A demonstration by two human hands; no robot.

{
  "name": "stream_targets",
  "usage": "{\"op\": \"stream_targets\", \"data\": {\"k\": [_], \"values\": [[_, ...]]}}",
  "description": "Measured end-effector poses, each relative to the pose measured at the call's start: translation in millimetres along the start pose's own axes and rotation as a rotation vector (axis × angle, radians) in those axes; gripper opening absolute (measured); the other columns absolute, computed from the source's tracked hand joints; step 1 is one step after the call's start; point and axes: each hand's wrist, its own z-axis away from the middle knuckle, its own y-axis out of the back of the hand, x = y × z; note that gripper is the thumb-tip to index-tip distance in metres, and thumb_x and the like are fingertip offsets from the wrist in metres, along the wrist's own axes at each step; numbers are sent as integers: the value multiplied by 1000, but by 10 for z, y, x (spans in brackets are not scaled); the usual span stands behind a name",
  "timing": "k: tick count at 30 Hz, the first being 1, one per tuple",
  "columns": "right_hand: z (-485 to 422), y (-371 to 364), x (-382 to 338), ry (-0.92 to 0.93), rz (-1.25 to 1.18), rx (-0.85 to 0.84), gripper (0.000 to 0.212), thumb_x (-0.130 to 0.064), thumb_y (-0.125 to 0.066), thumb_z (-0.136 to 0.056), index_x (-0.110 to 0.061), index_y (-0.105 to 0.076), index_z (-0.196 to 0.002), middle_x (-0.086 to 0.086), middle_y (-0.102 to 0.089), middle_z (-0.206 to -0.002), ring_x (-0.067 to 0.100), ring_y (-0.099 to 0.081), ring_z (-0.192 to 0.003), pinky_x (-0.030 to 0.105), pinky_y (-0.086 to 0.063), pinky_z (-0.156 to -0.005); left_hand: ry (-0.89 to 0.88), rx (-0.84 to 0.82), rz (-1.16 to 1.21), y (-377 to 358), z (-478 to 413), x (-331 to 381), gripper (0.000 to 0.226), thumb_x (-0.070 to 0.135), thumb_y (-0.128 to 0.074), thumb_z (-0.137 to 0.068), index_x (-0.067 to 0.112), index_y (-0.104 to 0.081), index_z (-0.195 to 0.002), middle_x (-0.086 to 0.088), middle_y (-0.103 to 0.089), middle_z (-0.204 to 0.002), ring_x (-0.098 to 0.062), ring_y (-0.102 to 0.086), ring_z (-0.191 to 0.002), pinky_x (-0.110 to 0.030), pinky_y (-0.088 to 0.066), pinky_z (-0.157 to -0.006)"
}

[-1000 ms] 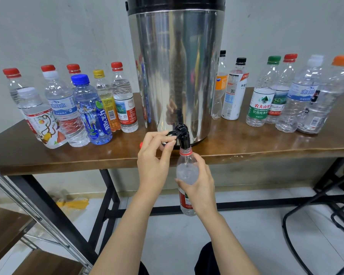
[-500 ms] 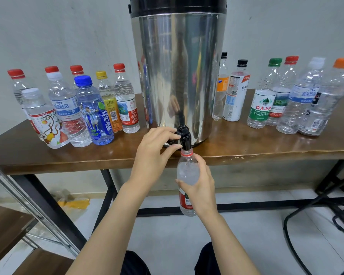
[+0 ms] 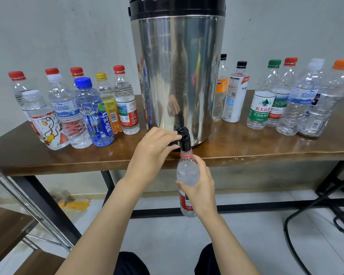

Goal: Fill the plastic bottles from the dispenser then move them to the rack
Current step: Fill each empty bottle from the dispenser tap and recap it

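Observation:
A tall steel dispenser [image 3: 177,72] stands on the wooden table [image 3: 266,149], its black tap [image 3: 184,138] overhanging the front edge. My right hand [image 3: 200,187] grips a clear uncapped bottle [image 3: 187,172] with a red neck ring and red label, its mouth right under the tap. My left hand [image 3: 154,149] curls round the tap's lever. Several capped bottles [image 3: 91,112] with water in them stand left of the dispenser. More capped bottles [image 3: 286,100] stand on its right.
A rack with wooden shelves and a metal frame [image 3: 12,225] sits low at the left. A black stool frame [image 3: 326,225] stands at the right under the table. Yellow crumpled plastic [image 3: 74,204] lies on the floor.
My left hand's fingers have closed further round the tap lever. The held bottle stays under the spout. The view has tilted slightly.

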Motion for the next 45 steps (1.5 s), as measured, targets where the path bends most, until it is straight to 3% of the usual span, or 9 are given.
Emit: {"op": "stream_targets", "data": {"k": [5, 9, 14, 19, 26, 29, 33, 40, 45], "values": [[-6, -9, 0, -9, 1, 0, 85, -20, -85, -74, -44, -35, -139, -13, -48, -134, 7, -47, -116, 33, -46, -97, -90, -12, -67, 15, -49, -20, 30, 5, -71, -85, 0, -69, -115, -10, -71, -107, -28, -60, -91, -35, -50, -85], [-7, -11, 6, -2, -11, 2, 85, -18, -85, -74, -44, -37, -138, -14, -49, -132, 9, -49, -118, 37, -48, -100, -65, -68, -16, 146, -241, 16, 20, 1, -69, -84, 2, -74, -104, -8, -72, -95, -16, -50, -87, -11, -41, -84], [-12, -22, 13, -27, -27, 7, 84, -19, -85, -73, -48, -37, -136, -16, -50, -130, 9, -51, -116, 38, -49, -98, 69, -352, -132, 184, -798, 163, 17, 25, -57, -98, 21, -72, -105, -3, -65, -94, -20, -52, -96, -37, -45, -84], [-16, -17, 25, -25, -28, -1, 84, -18, -85, -74, -48, -37, -136, -18, -49, -129, 6, -49, -115, 31, -46, -96, 160, -401, -114, 217, -823, 151, 23, 34, -55, -98, 36, -66, -118, 6, -52, -92, -13, -50, -97, -34, -42, -84], [-2, -7, 18, -18, -21, -2, 85, -18, -85, -74, -45, -37, -138, -16, -50, -130, 9, -51, -118, 36, -48, -99, 226, -223, 176, 86, -669, 117, 27, 24, -55, -99, 31, -67, -122, 10, -69, -113, -1, -53, -106, -27, -44, -93], [-1, 1, 13, -20, -20, 1, 85, -17, -86, -72, -44, -39, -138, -14, -52, -129, 11, -53, -117, 40, -51, -99, 462, 111, 475, 84, -568, 13, 24, 16, -51, -101, 27, -70, -111, 13, -70, -105, 8, -60, -99, -19, -48, -93], [11, 6, 19, -17, -22, -6, 84, -18, -86, -71, -45, -40, -136, -14, -53, -127, 13, -54, -116, 41, -52, -97, 812, 317, 261, 40, -303, -441, 23, 11, -52, -99, 20, -70, -111, 7, -68, -107, -12, -64, -103, -24, -47, -92], [104, -34, 60, -31, -1, -31, 84, -19, -87, -71, -46, -40, -135, -18, -52, -128, 9, -54, -117, 39, -52, -98, 847, -293, -41, -224, 134, -842, 48, 21, -64, -95, 11, -51, -140, -11, -53, -142, -29, -48, -130, -37, -35, -110], [194, -44, 58, -32, 21, -54, 84, -19, -86, -71, -47, -40, -134, -17, -53, -125, 8, -55, -114, 38, -52, -97, 773, -345, -166, -302, 164, -848, 41, 24, -61, -97, 16, -56, -137, -9, -60, -133, -28, -49, -125, -41, -40, -107]]}}
